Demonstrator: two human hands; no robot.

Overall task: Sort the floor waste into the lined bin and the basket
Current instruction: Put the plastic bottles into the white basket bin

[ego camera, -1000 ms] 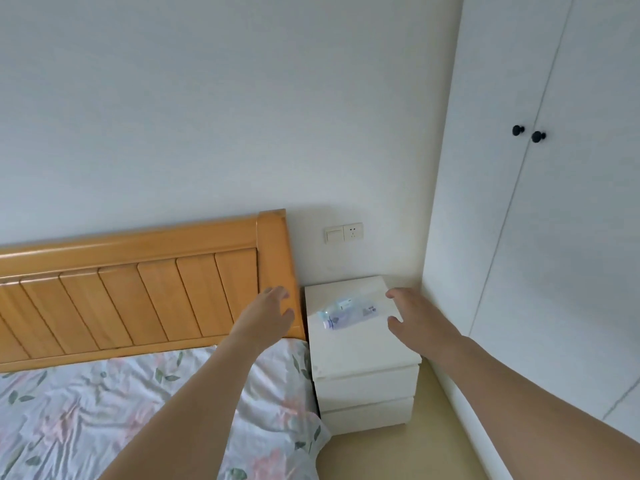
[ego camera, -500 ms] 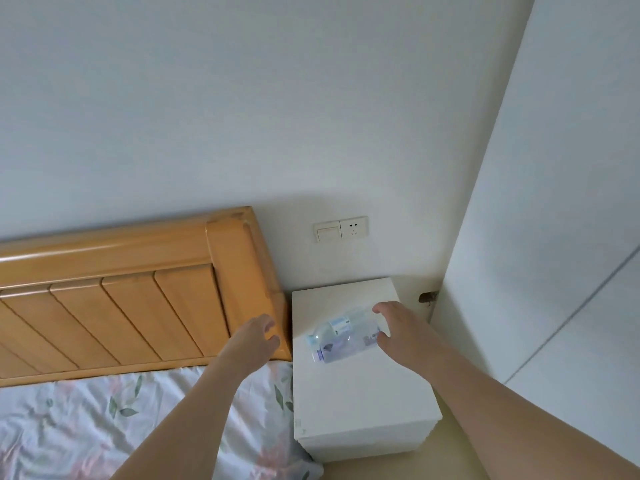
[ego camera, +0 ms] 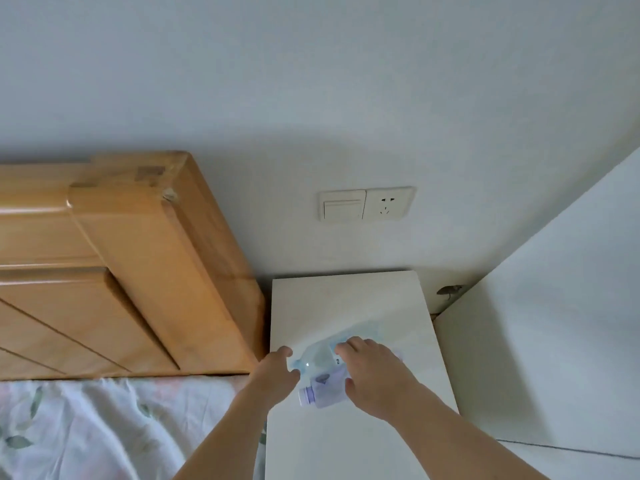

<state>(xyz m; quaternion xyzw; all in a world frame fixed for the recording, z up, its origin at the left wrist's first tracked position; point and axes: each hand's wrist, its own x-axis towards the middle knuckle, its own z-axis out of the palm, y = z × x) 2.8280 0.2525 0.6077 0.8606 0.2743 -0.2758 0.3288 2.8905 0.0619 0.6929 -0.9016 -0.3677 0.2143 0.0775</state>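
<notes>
Clear plastic bottle lying on its side on the white nightstand, at 5 o'clock of the frame, my right hand curled over it, my left hand loosely open, touching its 9 o'clock side.

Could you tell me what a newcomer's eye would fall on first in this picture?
Probably the two hands meeting low in the middle: the right hand lies over a clear plastic bottle lying on its side on the white nightstand, and the left hand touches its other side. Next, the orange wooden headboard at left, and the switch and socket plate on the wall above.
</notes>
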